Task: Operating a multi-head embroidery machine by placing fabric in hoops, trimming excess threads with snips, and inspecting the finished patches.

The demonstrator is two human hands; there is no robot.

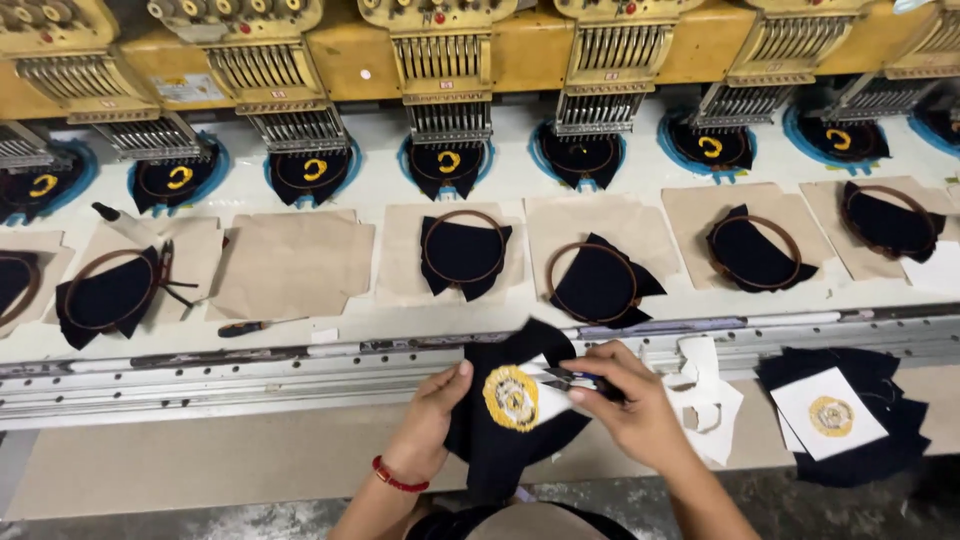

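Hooped cloths point(463, 255) before machine heads point(447, 75)

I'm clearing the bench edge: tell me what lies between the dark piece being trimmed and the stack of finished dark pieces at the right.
In the head view, a small heap of white backing scraps lies between the dark fabric piece and the stack of finished pieces.

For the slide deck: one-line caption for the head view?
Left hand holds dark fabric with yellow emblem; right hand applies snips.

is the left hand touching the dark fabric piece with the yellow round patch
Touching: the head view shows the left hand gripping the edge of the dark fabric piece.
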